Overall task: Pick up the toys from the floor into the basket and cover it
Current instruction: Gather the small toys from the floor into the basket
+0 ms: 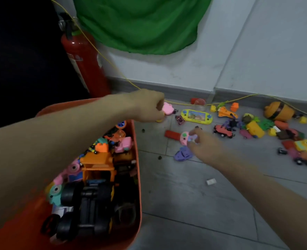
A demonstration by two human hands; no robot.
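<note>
I've got the left hand (147,105) closed on a pink car (168,108), right hand (205,143) pinching a pink gamepad toy (187,138) mid-body; light rigid plastic, easy carry to basket (137,159).

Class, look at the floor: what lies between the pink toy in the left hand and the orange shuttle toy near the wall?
In the head view, the yellow handheld game and a small dark-red car beside it.

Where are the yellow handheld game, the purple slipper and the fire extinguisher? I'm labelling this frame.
yellow handheld game (196,116), head view, on its screen.
purple slipper (182,155), head view, on its sole.
fire extinguisher (85,64), head view, on the red cylinder.
</note>
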